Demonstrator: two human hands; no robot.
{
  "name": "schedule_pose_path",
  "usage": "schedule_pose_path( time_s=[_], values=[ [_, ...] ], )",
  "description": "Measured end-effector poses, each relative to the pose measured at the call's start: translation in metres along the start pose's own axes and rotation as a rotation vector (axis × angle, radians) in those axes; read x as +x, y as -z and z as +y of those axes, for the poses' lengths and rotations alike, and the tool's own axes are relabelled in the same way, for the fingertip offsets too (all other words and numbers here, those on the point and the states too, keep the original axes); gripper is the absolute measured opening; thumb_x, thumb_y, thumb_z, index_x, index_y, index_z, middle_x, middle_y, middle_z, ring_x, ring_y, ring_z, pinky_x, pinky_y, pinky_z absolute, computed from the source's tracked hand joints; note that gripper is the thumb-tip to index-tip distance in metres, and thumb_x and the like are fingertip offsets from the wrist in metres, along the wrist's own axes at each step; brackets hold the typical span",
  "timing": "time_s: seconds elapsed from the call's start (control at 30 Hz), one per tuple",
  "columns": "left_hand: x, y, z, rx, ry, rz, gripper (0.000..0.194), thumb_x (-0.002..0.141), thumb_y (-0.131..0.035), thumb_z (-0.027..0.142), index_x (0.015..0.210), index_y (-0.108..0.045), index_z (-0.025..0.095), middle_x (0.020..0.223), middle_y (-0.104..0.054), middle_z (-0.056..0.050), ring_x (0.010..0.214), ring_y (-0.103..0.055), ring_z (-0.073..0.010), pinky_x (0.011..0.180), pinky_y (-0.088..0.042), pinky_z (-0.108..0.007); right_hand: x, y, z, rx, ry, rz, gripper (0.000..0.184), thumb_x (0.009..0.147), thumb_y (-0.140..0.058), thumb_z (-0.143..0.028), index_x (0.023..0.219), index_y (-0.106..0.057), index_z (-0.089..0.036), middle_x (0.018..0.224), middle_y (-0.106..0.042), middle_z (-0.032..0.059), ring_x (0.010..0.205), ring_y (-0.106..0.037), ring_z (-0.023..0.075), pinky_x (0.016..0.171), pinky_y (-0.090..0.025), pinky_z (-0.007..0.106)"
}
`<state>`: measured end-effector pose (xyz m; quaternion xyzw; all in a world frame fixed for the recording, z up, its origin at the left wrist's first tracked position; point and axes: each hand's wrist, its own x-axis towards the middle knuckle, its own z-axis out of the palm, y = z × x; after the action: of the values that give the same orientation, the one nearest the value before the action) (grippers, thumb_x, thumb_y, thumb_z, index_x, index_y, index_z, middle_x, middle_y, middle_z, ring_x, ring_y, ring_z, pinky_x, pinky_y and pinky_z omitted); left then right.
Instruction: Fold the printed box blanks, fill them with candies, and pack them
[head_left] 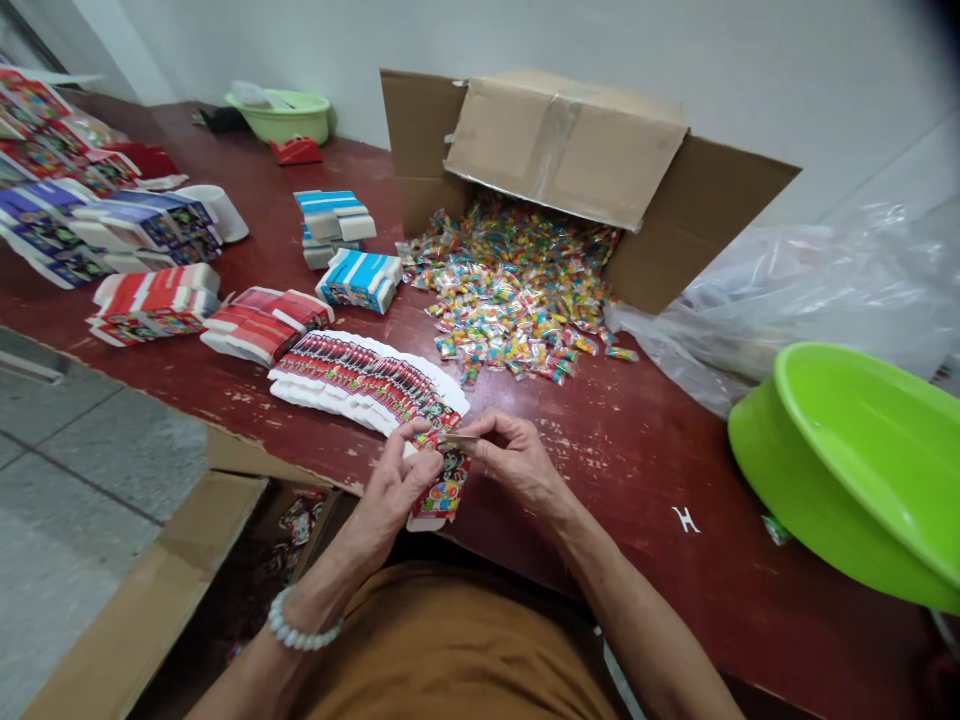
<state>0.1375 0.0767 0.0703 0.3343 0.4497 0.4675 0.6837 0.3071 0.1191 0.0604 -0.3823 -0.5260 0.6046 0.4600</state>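
A small red printed candy box point(448, 482), with a dark figure and colored balls on its face, is between my hands at the table's front edge. My left hand point(401, 470) grips it from the left, fingers closed at its upper side. On the right, my right hand point(517, 455) pinches a thin edge at the box's top, seemingly a flap; its inside cannot be made out. Just beyond lies a fanned row of flat red boxes point(360, 375). Behind them, small wrapped candies point(510, 310) spill in a heap from a cardboard carton point(566, 140) lying on its side.
Bundled red boxes point(266, 322), blue boxes point(360, 278) and purple boxes point(112, 225) stand to the left. A green basin point(847, 480) and clear plastic bag point(750, 290) are at right. Below left, an open carton point(180, 560) holds wrapped items. A paler basin point(289, 120) sits behind.
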Motion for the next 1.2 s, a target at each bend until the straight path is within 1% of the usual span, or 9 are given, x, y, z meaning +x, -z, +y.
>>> schedule_pose_path(
  time_s=[0.13, 0.3, 0.6, 0.73, 0.87, 0.93, 1.03, 1.13, 1.2],
  values=[
    [0.0, -0.004, -0.006, -0.053, 0.2, -0.06, 0.053, 0.08, -0.066, 0.066, 0.096, -0.062, 0.015, 0.073, -0.072, -0.006, 0.047, -0.064, -0.0166, 0.046, -0.051, -0.027, -0.004, 0.0, -0.004, -0.215, 0.032, -0.041, 0.027, 0.087, -0.069, -0.047, 0.086, -0.073, -0.02, 0.086, -0.069, 0.0036, 0.077, -0.063, 0.0164, 0.073, -0.051, 0.029],
    [0.004, -0.004, -0.013, -0.014, 0.179, 0.011, 0.06, 0.079, -0.061, 0.073, 0.085, -0.066, 0.014, 0.065, -0.071, -0.005, 0.044, -0.06, -0.0135, 0.044, -0.048, -0.024, 0.001, 0.0, -0.007, -0.23, -0.105, -0.061, 0.023, 0.082, -0.072, -0.041, 0.087, -0.07, -0.018, 0.079, -0.069, 0.0015, 0.067, -0.062, 0.0138, 0.062, -0.048, 0.026],
    [0.007, 0.005, -0.011, 0.16, 0.127, -0.08, 0.072, 0.079, -0.05, 0.082, 0.079, -0.069, 0.013, 0.063, -0.071, -0.007, 0.042, -0.059, -0.0125, 0.047, -0.048, -0.024, 0.005, 0.002, -0.014, -0.141, -0.118, -0.053, 0.018, 0.078, -0.074, -0.033, 0.08, -0.071, -0.015, 0.074, -0.069, 0.0003, 0.065, -0.06, 0.0118, 0.066, -0.047, 0.025],
    [0.007, 0.004, -0.012, 0.18, 0.136, -0.055, 0.067, 0.077, -0.056, 0.079, 0.091, -0.067, 0.015, 0.059, -0.068, -0.004, 0.038, -0.055, -0.012, 0.041, -0.044, -0.022, 0.0, 0.01, -0.022, -0.355, 0.122, -0.272, 0.015, 0.089, -0.065, -0.03, 0.089, -0.073, -0.017, 0.096, -0.073, 0.0057, 0.086, -0.066, 0.0166, 0.082, -0.05, 0.03],
    [0.006, 0.004, -0.011, 0.125, 0.125, -0.026, 0.068, 0.082, -0.059, 0.071, 0.13, -0.054, 0.023, 0.062, -0.067, 0.001, 0.039, -0.057, -0.0137, 0.041, -0.044, -0.022, 0.012, 0.018, -0.021, -0.59, 0.239, -0.45, 0.015, 0.095, -0.058, -0.025, 0.101, -0.071, -0.02, 0.108, -0.071, 0.0055, 0.095, -0.065, 0.0165, 0.088, -0.05, 0.03],
    [0.002, 0.005, -0.01, 0.037, 0.122, -0.016, 0.065, 0.082, -0.067, 0.061, 0.135, -0.048, 0.027, 0.069, -0.07, 0.0, 0.046, -0.063, -0.0152, 0.046, -0.048, -0.024, 0.029, 0.022, -0.011, -0.707, 0.199, -0.393, 0.02, 0.097, -0.053, -0.026, 0.105, -0.07, -0.02, 0.105, -0.072, 0.0048, 0.091, -0.066, 0.0157, 0.084, -0.051, 0.028],
    [-0.012, 0.011, -0.011, -0.118, 0.215, -0.046, 0.054, 0.077, -0.08, 0.039, 0.122, -0.054, 0.025, 0.091, -0.076, -0.006, 0.073, -0.074, -0.0226, 0.067, -0.056, -0.031, 0.062, 0.026, 0.01, -1.012, 0.212, -0.091, 0.03, 0.095, -0.05, -0.017, 0.121, -0.066, -0.016, 0.126, -0.067, 0.011, 0.111, -0.062, 0.0202, 0.097, -0.048, 0.034],
    [-0.03, 0.028, -0.016, -0.213, 0.4, -0.122, 0.048, 0.07, -0.086, 0.029, 0.109, -0.06, 0.021, 0.109, -0.075, -0.011, 0.099, -0.073, -0.0309, 0.087, -0.054, -0.041, 0.086, 0.028, 0.028, -1.114, 0.24, -0.032, 0.042, 0.085, -0.058, -0.009, 0.126, -0.063, -0.015, 0.145, -0.055, 0.0146, 0.13, -0.049, 0.0279, 0.111, -0.038, 0.045],
    [-0.038, 0.047, -0.021, -0.176, 0.436, -0.136, 0.044, 0.067, -0.088, 0.028, 0.102, -0.062, 0.021, 0.104, -0.076, -0.009, 0.095, -0.073, -0.0277, 0.087, -0.053, -0.04, 0.092, 0.031, 0.035, -1.116, 0.242, -0.029, 0.039, 0.084, -0.058, -0.008, 0.122, -0.066, -0.015, 0.143, -0.057, 0.014, 0.129, -0.049, 0.029, 0.112, -0.036, 0.046]
  ],
)
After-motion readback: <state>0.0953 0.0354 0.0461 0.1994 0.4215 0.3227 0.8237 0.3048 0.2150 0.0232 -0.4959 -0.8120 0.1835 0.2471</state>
